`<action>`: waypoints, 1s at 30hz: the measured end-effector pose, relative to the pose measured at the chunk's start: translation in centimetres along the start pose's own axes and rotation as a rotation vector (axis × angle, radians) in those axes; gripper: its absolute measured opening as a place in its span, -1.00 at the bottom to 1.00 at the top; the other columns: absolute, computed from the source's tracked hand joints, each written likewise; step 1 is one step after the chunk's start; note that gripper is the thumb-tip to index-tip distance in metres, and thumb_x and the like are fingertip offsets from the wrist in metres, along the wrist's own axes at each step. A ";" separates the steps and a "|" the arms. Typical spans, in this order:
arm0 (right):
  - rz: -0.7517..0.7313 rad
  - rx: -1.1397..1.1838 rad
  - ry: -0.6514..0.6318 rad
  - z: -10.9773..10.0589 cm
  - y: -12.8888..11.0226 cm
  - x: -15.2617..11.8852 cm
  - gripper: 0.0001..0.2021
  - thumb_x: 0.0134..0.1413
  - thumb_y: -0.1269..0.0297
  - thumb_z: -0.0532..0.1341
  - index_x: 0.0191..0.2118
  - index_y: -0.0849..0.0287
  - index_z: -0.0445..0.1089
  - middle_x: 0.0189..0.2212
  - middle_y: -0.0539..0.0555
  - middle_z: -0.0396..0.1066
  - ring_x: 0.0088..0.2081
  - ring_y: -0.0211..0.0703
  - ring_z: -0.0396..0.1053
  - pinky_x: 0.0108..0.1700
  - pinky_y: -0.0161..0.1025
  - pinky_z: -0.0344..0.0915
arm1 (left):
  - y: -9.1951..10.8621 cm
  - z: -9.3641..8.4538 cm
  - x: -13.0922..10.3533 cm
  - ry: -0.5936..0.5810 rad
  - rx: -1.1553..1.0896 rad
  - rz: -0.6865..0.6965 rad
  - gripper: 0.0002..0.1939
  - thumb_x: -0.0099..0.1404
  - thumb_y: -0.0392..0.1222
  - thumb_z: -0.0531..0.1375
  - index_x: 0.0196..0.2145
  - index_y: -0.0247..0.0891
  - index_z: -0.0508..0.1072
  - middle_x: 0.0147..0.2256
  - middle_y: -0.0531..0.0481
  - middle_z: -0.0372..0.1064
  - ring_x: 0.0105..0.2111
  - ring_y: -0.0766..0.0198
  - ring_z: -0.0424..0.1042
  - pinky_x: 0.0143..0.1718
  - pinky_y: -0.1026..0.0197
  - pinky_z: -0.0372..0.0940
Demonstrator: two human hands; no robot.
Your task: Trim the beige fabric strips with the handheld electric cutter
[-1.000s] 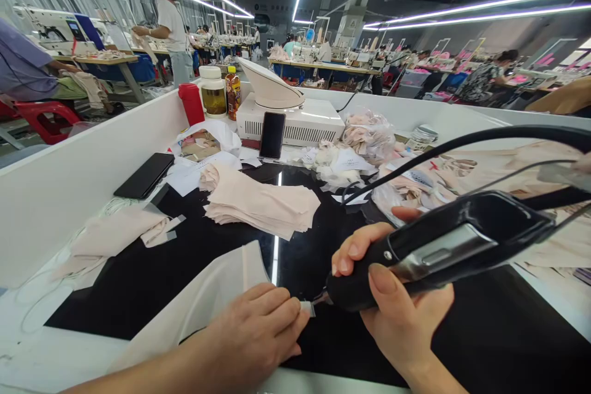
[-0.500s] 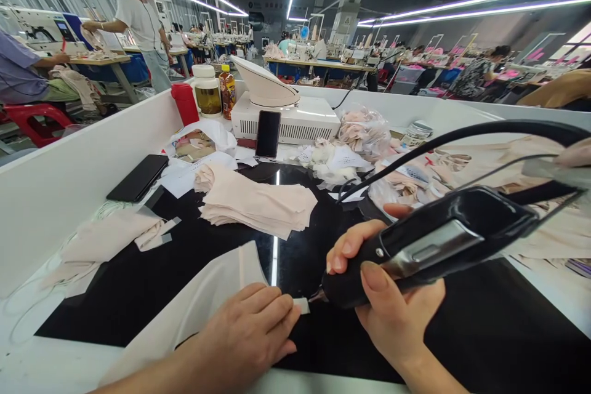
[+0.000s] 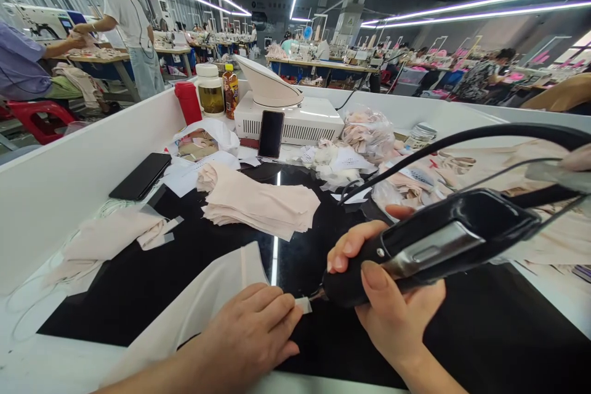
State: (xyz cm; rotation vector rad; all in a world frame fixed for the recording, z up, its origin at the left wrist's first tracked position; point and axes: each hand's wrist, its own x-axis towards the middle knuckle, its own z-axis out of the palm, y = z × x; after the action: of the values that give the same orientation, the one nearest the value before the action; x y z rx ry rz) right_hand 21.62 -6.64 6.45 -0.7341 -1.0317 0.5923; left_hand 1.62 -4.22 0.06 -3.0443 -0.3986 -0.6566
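Observation:
My right hand (image 3: pixel 392 295) is wrapped round a black corded handheld tool (image 3: pixel 429 246) with a silver switch plate. The tool's thin metal tip (image 3: pixel 317 293) meets the end of a small whitish strip (image 3: pixel 303 305), at the fabric's edge. My left hand (image 3: pixel 253 326) is closed, its fingers pressed together on a sheer pale fabric piece (image 3: pixel 226 277), from which the strip sticks out past the fingertips. Behind my hands lies a stack of pale pink fabric pieces (image 3: pixel 258 200) on the black board (image 3: pixel 152 295).
Another pale fabric piece (image 3: pixel 115 231) and a black flat case (image 3: pixel 141 175) lie at the left. A phone (image 3: pixel 271 134) leans on a vented white box (image 3: pixel 318 114). Bagged scraps (image 3: pixel 367 129) sit behind right. The tool's thick cable (image 3: pixel 462 132) arches across the right. Low white walls (image 3: pixel 60 197) border the table.
The whole view has shifted slightly. My hands, the tool and the fabric keep nearly the same places. In the background, a seated person's arm has risen toward the standing person.

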 end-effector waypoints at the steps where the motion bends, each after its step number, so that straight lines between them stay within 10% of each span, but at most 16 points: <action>1: 0.000 0.002 -0.001 0.0 0.0 0.0 -0.58 0.24 0.23 0.44 0.12 -0.07 0.33 -0.33 -0.09 0.47 -0.45 -0.23 0.47 -0.39 -0.20 0.50 | 0.0 0.0 0.0 -0.002 -0.001 -0.002 -0.66 0.66 -0.06 0.10 0.13 -0.41 0.44 -0.09 -0.08 0.49 -0.12 0.14 0.47 -0.03 0.12 0.33; 30: -0.005 -0.041 -0.005 0.2 -0.6 -0.6 -0.56 0.24 0.25 0.42 0.16 -0.06 0.32 -0.38 -0.08 0.45 -0.50 -0.19 0.45 -0.46 -0.18 0.50 | -0.5 -0.3 -0.1 0.006 -0.059 -0.032 -0.74 0.62 -0.12 0.17 0.11 -0.36 0.45 -0.10 -0.07 0.50 -0.12 0.16 0.48 -0.02 0.13 0.39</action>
State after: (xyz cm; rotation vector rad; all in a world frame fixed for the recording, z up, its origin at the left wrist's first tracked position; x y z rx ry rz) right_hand 21.23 -7.45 6.64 -0.7661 -1.0522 0.5709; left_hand 1.33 -3.73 0.24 -3.0964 -0.4362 -0.6911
